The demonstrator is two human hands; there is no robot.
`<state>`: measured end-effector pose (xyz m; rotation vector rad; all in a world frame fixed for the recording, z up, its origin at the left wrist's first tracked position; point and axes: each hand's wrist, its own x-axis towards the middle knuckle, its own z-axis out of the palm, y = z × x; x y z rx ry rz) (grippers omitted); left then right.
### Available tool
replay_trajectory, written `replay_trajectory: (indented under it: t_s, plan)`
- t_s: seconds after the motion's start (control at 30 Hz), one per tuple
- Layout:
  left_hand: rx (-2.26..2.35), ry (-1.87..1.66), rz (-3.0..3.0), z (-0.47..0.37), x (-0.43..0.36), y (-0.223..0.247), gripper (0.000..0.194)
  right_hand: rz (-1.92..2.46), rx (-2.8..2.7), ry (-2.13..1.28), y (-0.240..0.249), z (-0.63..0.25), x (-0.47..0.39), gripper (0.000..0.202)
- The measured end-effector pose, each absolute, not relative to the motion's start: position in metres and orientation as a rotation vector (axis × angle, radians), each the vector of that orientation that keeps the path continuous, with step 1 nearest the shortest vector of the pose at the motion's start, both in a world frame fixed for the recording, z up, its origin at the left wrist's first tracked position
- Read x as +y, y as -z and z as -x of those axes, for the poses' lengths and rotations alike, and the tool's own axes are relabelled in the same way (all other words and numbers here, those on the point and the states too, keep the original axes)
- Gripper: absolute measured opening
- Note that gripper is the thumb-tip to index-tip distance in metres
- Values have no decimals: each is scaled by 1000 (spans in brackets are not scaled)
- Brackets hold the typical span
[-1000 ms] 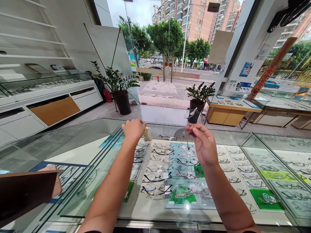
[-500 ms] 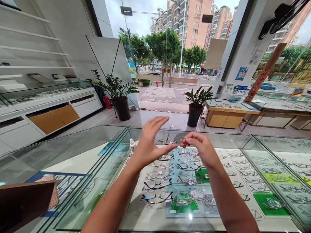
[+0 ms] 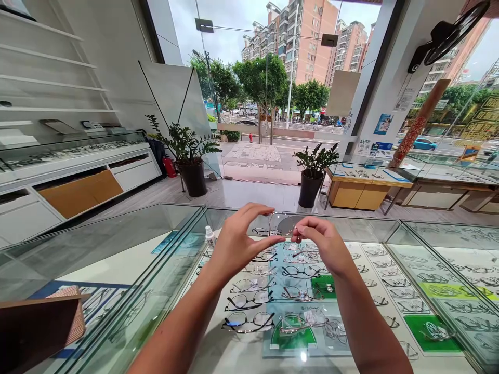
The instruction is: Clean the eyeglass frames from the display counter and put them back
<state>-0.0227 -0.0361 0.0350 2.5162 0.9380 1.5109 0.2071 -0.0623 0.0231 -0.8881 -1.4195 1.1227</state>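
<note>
Above the glass display counter (image 3: 218, 358), a thin-rimmed pair of eyeglasses (image 3: 281, 223) is held up, one round clear lens showing between my hands. My left hand (image 3: 244, 234) has its fingertips at the upper rim and its thumb at the lower rim, gripping that lens's edge. With thumb and forefinger, my right hand (image 3: 319, 239) pinches the frame at the lens's right side; the rest of the frame is hidden behind those fingers. Below lie rows of spectacles, among them a black-rimmed pair (image 3: 248, 322) and a dark round pair (image 3: 300, 271).
A small white bottle (image 3: 210, 237) stands left of the spectacle rows. Glass counter edges (image 3: 390, 231) run on both sides. A brown box-like object (image 3: 39, 322) juts in at lower left. Two potted plants (image 3: 193, 176) stand on the floor beyond.
My left hand, earlier spread apart from the frame, has closed its fingers and thumb onto the lens rim. The lens now faces me between both hands; my right hand keeps its pinch.
</note>
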Motion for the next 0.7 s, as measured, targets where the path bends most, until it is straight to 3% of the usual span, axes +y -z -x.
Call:
replay_trajectory:
  t_s: [0.17, 0.43, 0.7]
  plan:
    - [986, -1643, -2431, 21, -36, -33, 50, 926, -1431, -953, -25, -207, -66, 22]
    - [1129, -1971, -1995, 12, -17, -17, 49, 1027, -1397, 7, -17, -199, -66, 42]
    - [1146, -2151, -1945, 3, -19, -10, 52, 1067, -1428, 124, -13, -196, -61, 44]
